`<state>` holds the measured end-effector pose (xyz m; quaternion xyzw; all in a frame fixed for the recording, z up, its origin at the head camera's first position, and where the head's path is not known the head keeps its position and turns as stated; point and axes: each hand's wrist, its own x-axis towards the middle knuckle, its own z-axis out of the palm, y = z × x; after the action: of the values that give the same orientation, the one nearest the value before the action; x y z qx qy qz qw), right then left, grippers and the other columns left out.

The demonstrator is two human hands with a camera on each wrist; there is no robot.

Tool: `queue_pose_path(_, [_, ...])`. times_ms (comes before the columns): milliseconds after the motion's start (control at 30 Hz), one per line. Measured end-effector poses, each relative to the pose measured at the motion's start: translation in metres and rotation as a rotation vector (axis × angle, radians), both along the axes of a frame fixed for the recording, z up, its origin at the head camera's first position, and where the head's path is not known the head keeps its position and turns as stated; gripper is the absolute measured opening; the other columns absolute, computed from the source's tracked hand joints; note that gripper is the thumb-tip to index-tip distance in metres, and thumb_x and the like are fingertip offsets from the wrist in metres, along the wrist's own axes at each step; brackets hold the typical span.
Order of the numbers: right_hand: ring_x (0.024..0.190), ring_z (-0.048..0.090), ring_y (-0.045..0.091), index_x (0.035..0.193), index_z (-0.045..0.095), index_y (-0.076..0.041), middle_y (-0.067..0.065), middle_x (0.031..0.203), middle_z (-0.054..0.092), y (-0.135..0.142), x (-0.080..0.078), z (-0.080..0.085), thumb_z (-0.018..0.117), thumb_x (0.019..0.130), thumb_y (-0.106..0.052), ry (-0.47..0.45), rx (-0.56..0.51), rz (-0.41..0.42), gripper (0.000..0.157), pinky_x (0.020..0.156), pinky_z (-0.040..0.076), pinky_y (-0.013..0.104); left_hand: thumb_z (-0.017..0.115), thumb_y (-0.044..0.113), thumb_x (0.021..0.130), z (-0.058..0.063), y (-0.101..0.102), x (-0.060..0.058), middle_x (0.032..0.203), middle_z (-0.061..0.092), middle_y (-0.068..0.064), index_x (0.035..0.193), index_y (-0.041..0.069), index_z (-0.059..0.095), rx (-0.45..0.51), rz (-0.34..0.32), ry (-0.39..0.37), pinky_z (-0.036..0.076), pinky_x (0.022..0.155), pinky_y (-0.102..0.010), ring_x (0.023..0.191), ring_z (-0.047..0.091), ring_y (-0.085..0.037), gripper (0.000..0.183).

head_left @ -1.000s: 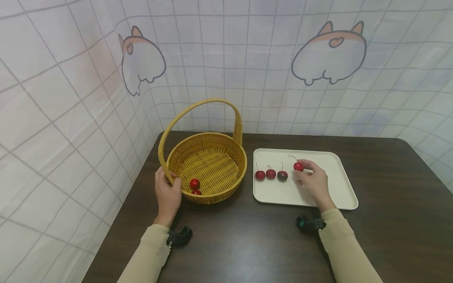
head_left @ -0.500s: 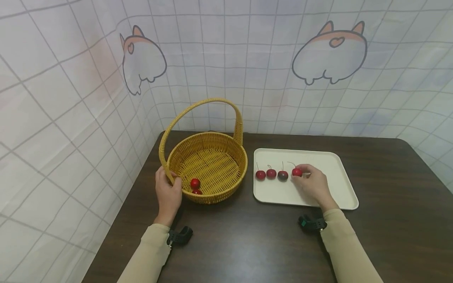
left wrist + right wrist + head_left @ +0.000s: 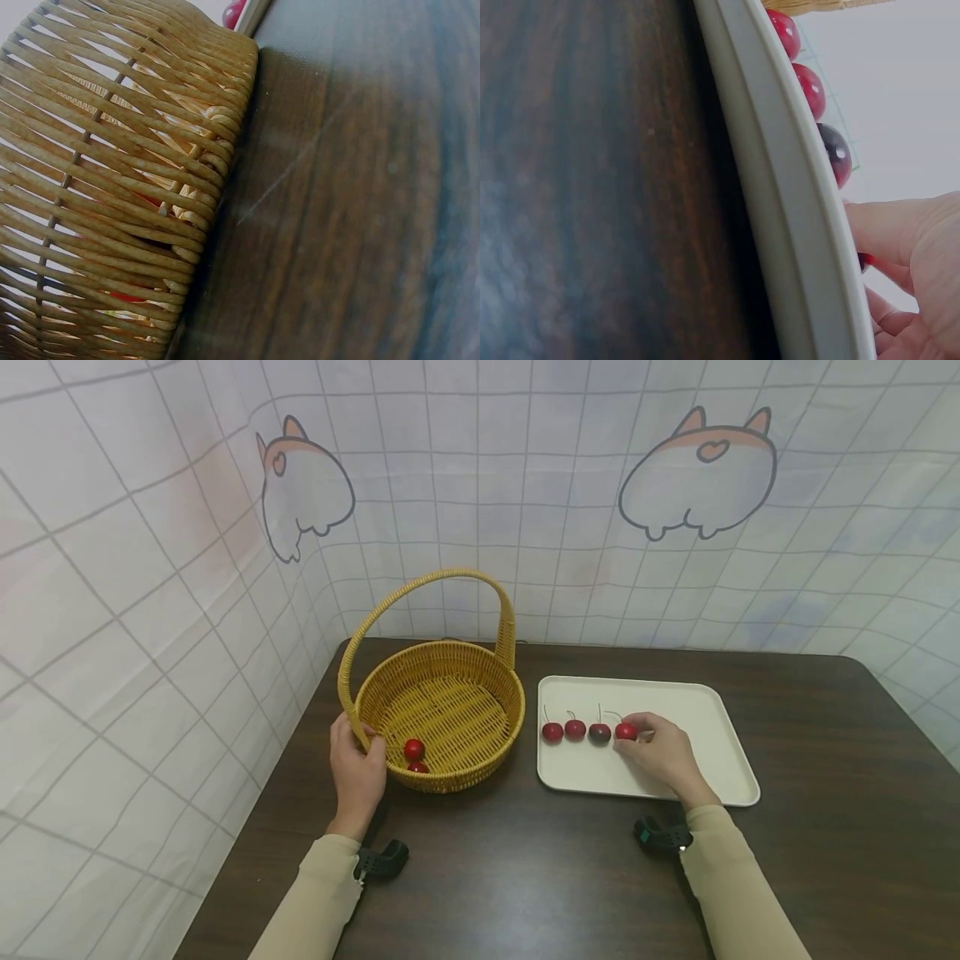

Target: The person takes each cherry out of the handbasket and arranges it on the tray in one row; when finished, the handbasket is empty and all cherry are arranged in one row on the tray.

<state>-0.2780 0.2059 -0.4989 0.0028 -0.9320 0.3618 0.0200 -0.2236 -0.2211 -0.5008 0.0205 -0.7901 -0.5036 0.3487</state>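
My right hand [image 3: 663,753] pinches a bright red cherry [image 3: 625,732] between thumb and fingers, low over the white tray [image 3: 720,768]. Its thin stem points up and left. Left of it stand a dark cherry [image 3: 599,733] and two red cherries, one at the row's left end [image 3: 552,732] and a middle cherry [image 3: 575,730], stems upward. With my left hand [image 3: 358,772] I grip the foot of the handle of a yellow wicker basket [image 3: 472,718]. Inside its near left side lie two red cherries [image 3: 414,750]. The left wrist view shows the woven wall [image 3: 112,165] close up.
Basket and tray stand side by side on a dark wooden table [image 3: 510,868], a narrow gap between them. A grid-patterned cloth [image 3: 562,527] with cartoon animals hangs behind and to the left. Each wrist wears a black strap, such as the left strap [image 3: 381,860].
My right hand has moved the pinched cherry down and slightly left, level with the row and beside the dark cherry. My left hand stays on the basket.
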Motion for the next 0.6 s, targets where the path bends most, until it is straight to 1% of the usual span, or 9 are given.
queue_pose_path(167, [0.097, 0.055, 0.030, 0.128, 0.059, -0.005, 0.020, 0.121, 0.062, 0.000, 0.001, 0.001, 0.071, 0.087, -0.027, -0.007, -0.009, 0.019, 0.048, 0.075, 0.043, 0.037, 0.048, -0.002, 0.087, -0.001, -0.001, 0.000, 0.134, 0.046, -0.018, 0.088, 0.004, 0.047, -0.001, -0.005, -0.002, 0.033, 0.072, -0.039, 0.097, 0.043, -0.025, 0.006])
queue_pose_path(400, [0.102, 0.056, 0.033, 0.131, 0.057, -0.007, 0.020, 0.124, 0.061, 0.003, 0.001, 0.003, 0.072, 0.086, -0.029, -0.014, -0.021, 0.057, 0.052, 0.081, 0.046, 0.044, 0.048, -0.002, 0.088, -0.001, -0.001, 0.001, 0.135, 0.045, -0.018, 0.089, 0.005, 0.047, 0.005, -0.008, -0.012, 0.032, 0.071, -0.038, 0.096, 0.043, -0.024, 0.008])
queue_pose_path(500, [0.101, 0.058, 0.033, 0.133, 0.055, -0.008, 0.019, 0.126, 0.059, 0.008, 0.000, 0.003, 0.072, 0.087, -0.031, -0.014, -0.060, 0.060, 0.055, 0.077, 0.050, 0.041, 0.048, -0.002, 0.088, 0.000, -0.001, 0.001, 0.135, 0.045, -0.018, 0.089, 0.005, 0.047, 0.006, -0.009, -0.011, 0.032, 0.071, -0.038, 0.095, 0.043, -0.024, 0.008])
queue_pose_path(533, [0.099, 0.059, 0.032, 0.134, 0.055, -0.008, 0.019, 0.127, 0.058, 0.010, -0.001, 0.003, 0.071, 0.088, -0.032, -0.004, -0.081, 0.051, 0.054, 0.074, 0.050, 0.038, 0.048, -0.002, 0.088, 0.000, -0.001, 0.000, 0.135, 0.045, -0.018, 0.089, 0.005, 0.046, 0.005, -0.008, -0.010, 0.032, 0.071, -0.038, 0.094, 0.043, -0.024, 0.008])
queue_pose_path(600, [0.094, 0.061, 0.027, 0.132, 0.056, -0.009, 0.017, 0.127, 0.058, 0.015, -0.001, 0.002, 0.069, 0.090, -0.036, 0.028, -0.140, 0.008, 0.052, 0.070, 0.050, 0.032, 0.049, -0.003, 0.087, 0.000, -0.001, 0.000, 0.134, 0.046, -0.018, 0.088, 0.005, 0.047, 0.005, -0.006, -0.005, 0.033, 0.072, -0.038, 0.095, 0.043, -0.024, 0.008])
